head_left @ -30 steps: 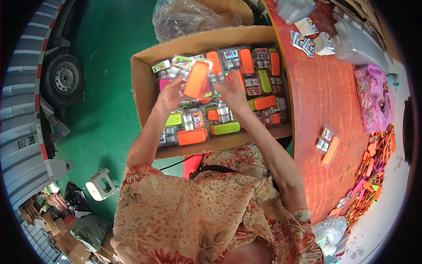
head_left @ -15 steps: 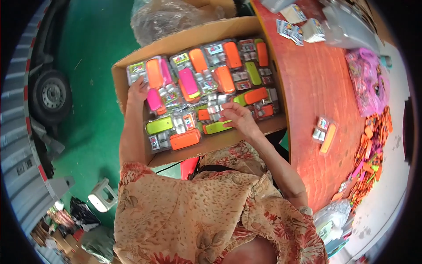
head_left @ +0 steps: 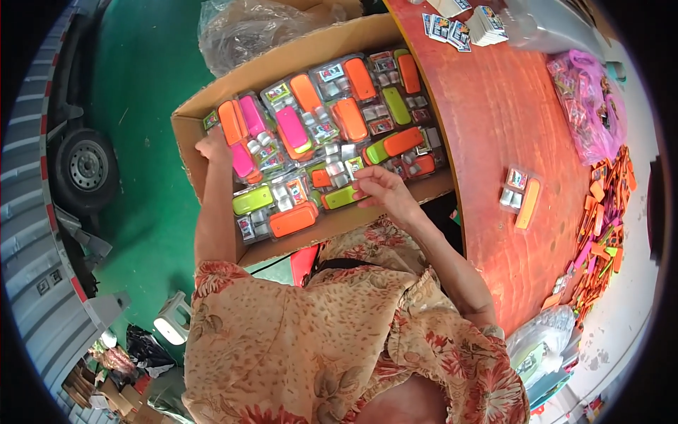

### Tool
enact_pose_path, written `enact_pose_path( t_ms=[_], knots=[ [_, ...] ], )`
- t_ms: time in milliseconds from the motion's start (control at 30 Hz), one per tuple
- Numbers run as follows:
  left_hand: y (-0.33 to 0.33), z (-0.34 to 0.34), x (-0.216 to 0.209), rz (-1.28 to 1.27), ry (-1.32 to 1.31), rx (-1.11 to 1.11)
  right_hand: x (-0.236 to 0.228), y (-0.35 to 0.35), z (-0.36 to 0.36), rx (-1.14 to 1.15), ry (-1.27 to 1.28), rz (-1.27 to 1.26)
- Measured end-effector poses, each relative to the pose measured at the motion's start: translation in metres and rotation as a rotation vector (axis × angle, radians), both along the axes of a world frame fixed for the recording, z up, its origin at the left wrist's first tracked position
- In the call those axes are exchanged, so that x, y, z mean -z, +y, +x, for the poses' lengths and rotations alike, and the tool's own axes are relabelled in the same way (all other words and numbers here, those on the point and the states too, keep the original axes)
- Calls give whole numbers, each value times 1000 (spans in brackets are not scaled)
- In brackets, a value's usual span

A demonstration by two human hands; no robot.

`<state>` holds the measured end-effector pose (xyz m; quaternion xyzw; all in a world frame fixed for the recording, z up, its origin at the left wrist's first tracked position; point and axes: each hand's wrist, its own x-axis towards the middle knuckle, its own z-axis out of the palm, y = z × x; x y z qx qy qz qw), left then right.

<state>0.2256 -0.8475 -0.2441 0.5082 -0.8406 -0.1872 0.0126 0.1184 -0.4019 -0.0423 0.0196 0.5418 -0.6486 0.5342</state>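
While the left grip (head_left: 214, 146) sits at the left end of the cardboard box (head_left: 282, 51), the right grip (head_left: 390, 194) hangs over the box's near side. Left grip: fingers bent, partly hidden against the outermost packs; cannot tell how far open, nor whether it has hold of a pack or only touches one. Right grip: about half open, fingers loosely curled, nothing seen in it; fingertips over or just beside a lime-green case (head_left: 339, 197), contact unclear.

Clear packs (head_left: 305, 92) with coloured cases and small silvery pieces fill the box between the two grips and ahead of them. Just ahead of left grip, slightly right: an orange case (head_left: 230, 121). Right of left grip and a little nearer the body: a pink case (head_left: 242, 161); nearer again, a yellow-green case (head_left: 252, 201).

Right of right grip, past the box wall: red-brown table (head_left: 487, 127). On it, well apart from the grip, a single pack (head_left: 520, 198) with an orange case. Farther right, heap of loose coloured pieces (head_left: 597, 244); ahead of that, a pink bag (head_left: 590, 106). Far ahead of right grip, printed cards (head_left: 487, 26). Ahead of left grip, beyond the box wall, crumpled clear plastic (head_left: 247, 39). Left of left grip, across green floor (head_left: 152, 106), a wheel (head_left: 86, 166).
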Motion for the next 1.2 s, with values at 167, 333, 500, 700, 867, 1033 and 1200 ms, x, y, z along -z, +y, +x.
enact_pose_path(
  t_ms=[167,333,500,700,867,1033,1200],
  knots=[
    [173,-66,-115,-560,406,210,4,21,-2,88,-2,49],
    [217,-49,-132,-457,69,809,3,26,2,108,5,38],
    [198,-41,-119,-387,-4,933,5,35,1,172,0,-10],
    [194,-35,-115,-268,-9,871,2,44,5,219,-10,-6],
    [186,-22,-123,-413,11,1037,-7,44,9,186,89,19],
    [184,-28,-123,-370,-96,972,-56,87,5,239,492,79],
    [152,-29,-97,-295,55,1017,-57,251,-30,893,903,418]
  ],
)
